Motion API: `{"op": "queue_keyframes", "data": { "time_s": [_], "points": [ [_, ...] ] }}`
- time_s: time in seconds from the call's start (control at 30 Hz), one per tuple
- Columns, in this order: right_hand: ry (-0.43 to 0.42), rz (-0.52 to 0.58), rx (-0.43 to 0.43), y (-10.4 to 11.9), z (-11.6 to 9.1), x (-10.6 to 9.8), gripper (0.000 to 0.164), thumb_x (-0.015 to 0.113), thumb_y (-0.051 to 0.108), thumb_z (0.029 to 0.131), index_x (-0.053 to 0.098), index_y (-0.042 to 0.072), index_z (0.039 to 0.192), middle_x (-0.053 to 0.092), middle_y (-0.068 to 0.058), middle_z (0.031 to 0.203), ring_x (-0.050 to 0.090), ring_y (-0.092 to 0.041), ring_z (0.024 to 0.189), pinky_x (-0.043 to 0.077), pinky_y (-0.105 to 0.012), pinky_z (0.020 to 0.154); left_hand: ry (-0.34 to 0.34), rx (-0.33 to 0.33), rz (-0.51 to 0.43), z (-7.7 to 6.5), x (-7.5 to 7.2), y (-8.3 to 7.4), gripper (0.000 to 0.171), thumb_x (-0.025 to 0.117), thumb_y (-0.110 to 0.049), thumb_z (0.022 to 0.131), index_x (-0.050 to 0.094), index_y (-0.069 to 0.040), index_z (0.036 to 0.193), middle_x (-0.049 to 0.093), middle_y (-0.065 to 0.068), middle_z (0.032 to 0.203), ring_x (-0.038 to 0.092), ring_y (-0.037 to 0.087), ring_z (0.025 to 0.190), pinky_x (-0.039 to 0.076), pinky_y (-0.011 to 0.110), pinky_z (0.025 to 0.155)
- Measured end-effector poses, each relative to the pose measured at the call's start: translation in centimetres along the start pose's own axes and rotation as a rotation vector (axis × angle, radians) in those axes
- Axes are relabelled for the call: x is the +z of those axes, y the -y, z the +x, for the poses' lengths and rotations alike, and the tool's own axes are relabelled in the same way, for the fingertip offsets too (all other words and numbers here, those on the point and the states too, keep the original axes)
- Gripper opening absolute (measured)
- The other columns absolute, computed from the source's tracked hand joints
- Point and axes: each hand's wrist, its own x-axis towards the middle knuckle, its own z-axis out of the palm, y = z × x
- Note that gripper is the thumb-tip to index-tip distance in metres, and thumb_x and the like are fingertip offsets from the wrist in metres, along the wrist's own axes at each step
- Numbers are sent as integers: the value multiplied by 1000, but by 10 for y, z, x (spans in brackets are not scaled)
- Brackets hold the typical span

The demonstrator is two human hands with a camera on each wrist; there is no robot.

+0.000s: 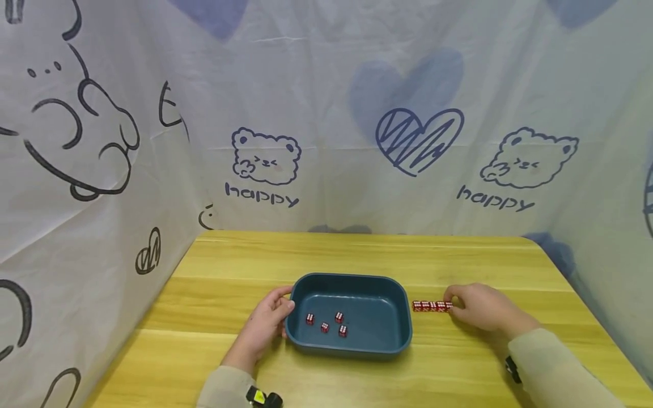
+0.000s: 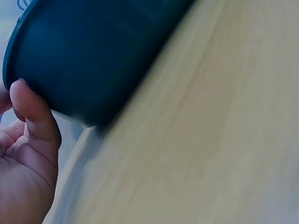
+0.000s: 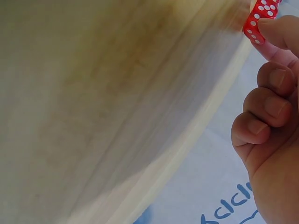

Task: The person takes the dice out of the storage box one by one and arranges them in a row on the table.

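Note:
A dark teal rectangular tray [image 1: 352, 345] stands on the table with several red dice [image 1: 339, 317] in its left half. My left hand [image 1: 269, 317] grips the tray's left end, thumb at the rim and fingers behind it; the left wrist view shows the thumb [image 2: 35, 112] against the tray's outer wall. To the right of the tray, several red dice with white dots form a straight row [image 1: 425, 306]. At the row's right end, my right hand [image 1: 479, 307] pinches a red die [image 3: 254, 30] between thumb and forefinger, its other fingers curled into the palm.
The wood-grain table [image 1: 316, 255] reaches back to a white cloth [image 1: 326, 187] printed with hearts, bears and the word happy. More of this cloth hangs along the left and right sides. Small dark devices are strapped to both sleeves.

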Motion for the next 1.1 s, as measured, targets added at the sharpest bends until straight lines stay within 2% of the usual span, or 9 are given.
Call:
{"op": "queue_keyframes", "data": {
  "time_s": [0.2, 0.57, 0.97, 1.1],
  "points": [
    [-9, -5, -3, 1, 0, 0, 13, 71, 22, 90, 68, 25, 103, 59, 13, 78, 49, -11, 67, 49, -41, 69, 6, 1, 1, -1, 0, -1, 39, 54, -14, 106, 49, -9, 145, 54, 13, 96, 50, 18, 62, 47, 24, 54],
    [-15, 10, 7, 0, -1, 3, 15, 72, 23, 90, 69, 25, 105, 56, 13, 75, 49, -11, 65, 47, -39, 66, -5, 15, 11, -1, 1, 0, 40, 55, -14, 105, 49, -8, 144, 54, 12, 95, 50, 17, 61, 47, 24, 53],
    [-1, 53, 70, 7, -1, -3, 18, 72, 26, 92, 68, 25, 109, 51, 7, 68, 46, -13, 59, 39, -34, 57, -7, 14, 8, -2, 1, 0, 39, 54, -13, 106, 49, -7, 144, 55, 15, 97, 50, 17, 61, 47, 24, 53],
    [-17, 55, 58, 12, -2, -6, 19, 72, 26, 92, 68, 23, 111, 50, 7, 67, 45, -12, 58, 38, -33, 55, 0, 2, 1, -2, 2, -1, 41, 53, -12, 106, 47, -6, 145, 54, 15, 96, 49, 16, 60, 46, 24, 52]
  ]
}}
